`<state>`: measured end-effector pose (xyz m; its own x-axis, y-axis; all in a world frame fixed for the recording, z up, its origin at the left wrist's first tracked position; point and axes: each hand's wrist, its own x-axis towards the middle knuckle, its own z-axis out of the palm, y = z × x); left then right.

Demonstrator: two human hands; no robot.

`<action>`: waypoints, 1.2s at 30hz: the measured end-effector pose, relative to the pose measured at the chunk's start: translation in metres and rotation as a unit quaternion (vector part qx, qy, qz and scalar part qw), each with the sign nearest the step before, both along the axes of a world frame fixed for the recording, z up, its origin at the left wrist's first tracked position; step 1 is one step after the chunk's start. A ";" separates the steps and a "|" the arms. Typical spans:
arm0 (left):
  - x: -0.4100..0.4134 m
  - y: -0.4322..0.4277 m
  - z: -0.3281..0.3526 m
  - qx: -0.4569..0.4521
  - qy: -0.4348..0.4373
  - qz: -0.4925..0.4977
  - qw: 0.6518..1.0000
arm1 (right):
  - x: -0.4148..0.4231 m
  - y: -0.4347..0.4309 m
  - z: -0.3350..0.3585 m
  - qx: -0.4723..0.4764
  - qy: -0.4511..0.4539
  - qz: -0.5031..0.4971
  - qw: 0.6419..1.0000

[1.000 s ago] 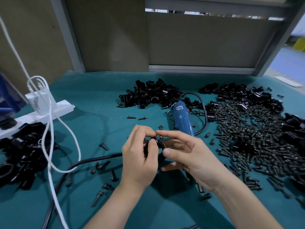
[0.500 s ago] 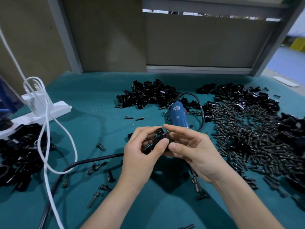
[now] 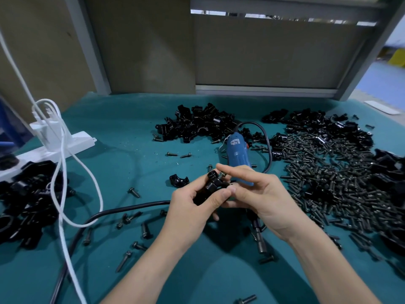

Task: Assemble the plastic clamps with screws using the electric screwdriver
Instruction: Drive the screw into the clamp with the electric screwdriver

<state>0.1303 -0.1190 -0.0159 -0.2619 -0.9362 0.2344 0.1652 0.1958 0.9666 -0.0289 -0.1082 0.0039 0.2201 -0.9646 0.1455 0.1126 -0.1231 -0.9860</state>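
My left hand (image 3: 192, 205) grips a black plastic clamp (image 3: 211, 185) above the green mat, in the middle of the view. A screw (image 3: 221, 174) sticks out of the clamp's top end, and my right hand (image 3: 260, 194) pinches that screw with index finger and thumb. The blue electric screwdriver (image 3: 237, 154) lies on the mat just behind my hands, partly hidden by my right fingers; its black cord (image 3: 266, 145) loops behind it. One loose clamp half (image 3: 179, 179) lies left of my hands.
A pile of black clamp parts (image 3: 197, 126) sits at the back centre. A large heap of screws (image 3: 333, 176) and more clamps fills the right. Assembled black parts (image 3: 24, 200) lie at the left under a white cable (image 3: 63, 172) and power strip (image 3: 65, 145). Loose screws (image 3: 144, 230) scatter near my forearms.
My hands have lifted the clamp a little and turned it more upright. My right index finger and thumb now sit on the screw at its top end.
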 end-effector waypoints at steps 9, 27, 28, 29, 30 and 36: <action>0.002 -0.001 -0.002 -0.042 -0.030 0.032 0.998 | 0.003 0.002 0.002 -0.012 0.029 -0.018 0.999; 0.003 -0.002 -0.006 -0.098 -0.105 0.035 0.989 | 0.001 0.007 0.012 -0.083 0.157 -0.103 0.979; 0.003 -0.002 -0.006 -0.096 -0.109 0.030 0.989 | 0.000 0.007 0.012 -0.086 0.160 -0.103 0.978; 0.004 -0.002 -0.006 -0.093 -0.114 0.024 0.989 | 0.000 0.007 0.013 -0.086 0.155 -0.099 0.979; 0.004 -0.001 -0.007 -0.091 -0.119 0.019 0.989 | 0.000 0.008 0.014 -0.083 0.150 -0.094 0.981; 0.000 0.000 -0.010 -0.098 -0.191 0.008 0.977 | -0.003 0.007 0.017 -0.053 0.154 -0.056 0.985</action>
